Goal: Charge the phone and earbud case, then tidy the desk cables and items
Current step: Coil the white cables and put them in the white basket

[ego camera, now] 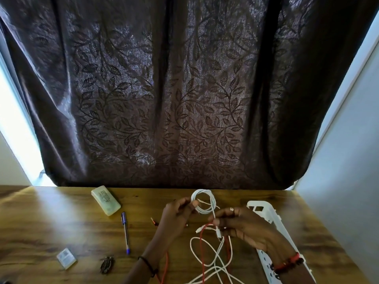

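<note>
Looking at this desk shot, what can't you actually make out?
Head view:
- Red cable and white cable: lower ends cut off by the bottom edge.
- White plastic piece: middle hidden by the right hand.
- Small packet: print too small to read.
- Dark object: blurred, unidentifiable.

L hand [180, 214] fingers curled, pinching cable [203, 191], R hand [244, 226] likewise, forearms angled inward

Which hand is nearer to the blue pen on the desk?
Left. The left hand holds the white cable coil right of the pen; the right hand pinches that cable farther right, beyond the left hand.
</note>
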Tool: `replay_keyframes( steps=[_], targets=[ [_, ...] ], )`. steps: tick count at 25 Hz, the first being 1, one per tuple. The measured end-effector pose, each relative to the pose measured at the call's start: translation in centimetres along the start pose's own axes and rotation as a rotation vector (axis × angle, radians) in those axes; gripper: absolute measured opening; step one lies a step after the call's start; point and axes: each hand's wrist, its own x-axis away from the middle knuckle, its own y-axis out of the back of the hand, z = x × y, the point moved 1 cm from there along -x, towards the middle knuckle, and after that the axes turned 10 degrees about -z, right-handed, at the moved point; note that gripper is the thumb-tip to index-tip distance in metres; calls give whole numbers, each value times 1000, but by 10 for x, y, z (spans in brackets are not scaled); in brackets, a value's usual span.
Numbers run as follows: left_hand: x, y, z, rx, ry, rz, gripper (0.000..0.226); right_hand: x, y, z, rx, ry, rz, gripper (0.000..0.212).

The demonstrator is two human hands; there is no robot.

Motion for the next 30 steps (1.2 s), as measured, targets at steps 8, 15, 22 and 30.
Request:
replay_keyframes(
  steps=[8, 15, 22, 30],
  targets=[
    [15, -18, 6, 504, 446, -44, 19, -3, -26, 0, 663, 407, -645, 13],
    [34, -29, 22, 672, 604, -117, 20, -7, -43, -19, 396, 388, -729, 16],
    [38, -29, 28, 577, 553, -183, 17, -8, -56, -30, 448, 421, -682, 20],
    [31, -23, 27, 651, 529, -167, 26, -19, -58, -39, 223, 408, -726, 20]
  ],
)
